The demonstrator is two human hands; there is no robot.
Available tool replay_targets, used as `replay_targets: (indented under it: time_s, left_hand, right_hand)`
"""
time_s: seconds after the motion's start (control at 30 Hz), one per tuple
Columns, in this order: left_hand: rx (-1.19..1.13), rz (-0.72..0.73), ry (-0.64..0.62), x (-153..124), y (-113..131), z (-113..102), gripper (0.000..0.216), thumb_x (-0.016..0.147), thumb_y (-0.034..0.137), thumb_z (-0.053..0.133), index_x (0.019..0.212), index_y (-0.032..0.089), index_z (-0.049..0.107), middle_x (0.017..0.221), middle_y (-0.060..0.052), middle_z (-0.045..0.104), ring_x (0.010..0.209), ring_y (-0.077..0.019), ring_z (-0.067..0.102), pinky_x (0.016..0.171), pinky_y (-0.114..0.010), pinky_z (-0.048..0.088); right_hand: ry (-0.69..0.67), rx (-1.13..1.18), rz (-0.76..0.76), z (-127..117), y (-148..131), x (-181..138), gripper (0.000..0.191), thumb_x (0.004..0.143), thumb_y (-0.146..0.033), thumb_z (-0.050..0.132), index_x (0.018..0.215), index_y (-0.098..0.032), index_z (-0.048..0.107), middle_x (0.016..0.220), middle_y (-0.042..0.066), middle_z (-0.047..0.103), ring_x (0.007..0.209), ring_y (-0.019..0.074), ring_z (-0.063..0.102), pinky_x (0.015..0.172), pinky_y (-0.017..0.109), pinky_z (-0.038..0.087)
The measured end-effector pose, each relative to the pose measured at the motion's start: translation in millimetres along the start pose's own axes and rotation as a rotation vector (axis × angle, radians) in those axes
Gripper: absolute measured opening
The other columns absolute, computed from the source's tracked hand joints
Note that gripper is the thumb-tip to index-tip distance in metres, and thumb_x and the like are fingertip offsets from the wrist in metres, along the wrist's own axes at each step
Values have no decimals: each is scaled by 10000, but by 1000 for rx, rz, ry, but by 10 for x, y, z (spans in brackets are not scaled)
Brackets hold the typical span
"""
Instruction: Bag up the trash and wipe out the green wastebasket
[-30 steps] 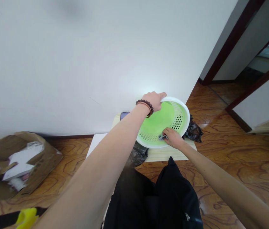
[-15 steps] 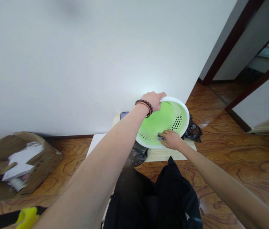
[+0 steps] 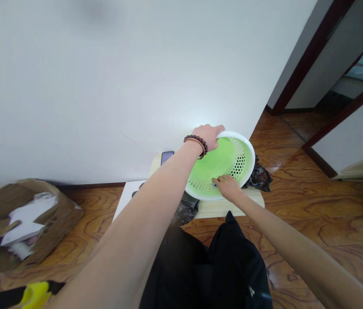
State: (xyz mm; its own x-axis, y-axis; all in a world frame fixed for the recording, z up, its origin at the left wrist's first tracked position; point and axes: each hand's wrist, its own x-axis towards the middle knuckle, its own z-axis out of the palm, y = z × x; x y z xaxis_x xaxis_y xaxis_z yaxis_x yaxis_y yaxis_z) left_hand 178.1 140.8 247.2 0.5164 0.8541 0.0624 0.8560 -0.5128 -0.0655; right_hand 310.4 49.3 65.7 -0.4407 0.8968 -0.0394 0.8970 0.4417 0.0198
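Observation:
A colander with a green inside, rows of holes and a white rim rests tilted over a small light wood-topped table. My left hand, with beads at the wrist, is closed on its far left rim. Inside the near wall, my right hand is closed around a small greyish thing. Its fingers cover most of that thing, so I cannot make out its kind. Black plastic bags show beside the colander, one at the front left and one at the right.
Behind the table rises a white wall. A phone lies at the table's back left. On the wooden floor at left stands an open cardboard box with papers inside. A black and yellow object shows lower left; a doorway is at right.
My right hand has shifted slightly along the near wall, its fingers now covering more of the greyish thing. My left hand keeps its hold on the rim.

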Motion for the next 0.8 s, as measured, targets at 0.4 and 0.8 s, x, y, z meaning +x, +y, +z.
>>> replay_targets:
  time_s: [0.4, 0.8]
  left_hand:
    - [-16, 9, 9, 10, -16, 19, 396, 809, 305, 410, 1203, 299, 457, 973, -82, 623, 875, -248, 586, 731, -344, 433]
    - [-17, 7, 1, -12, -11, -15, 389, 821, 329, 401, 1206, 299, 452, 968, -76, 626, 875, -234, 581, 737, -331, 428]
  right_hand:
    - [-18, -2, 213, -13, -90, 116, 233, 868, -325, 449, 960, -167, 593, 887, 130, 655, 826, 241, 584, 707, 325, 378]
    - [206, 124, -223, 23, 0, -32, 181, 865, -134, 430, 923, -197, 589, 977, 72, 580, 910, 192, 459, 801, 306, 312]
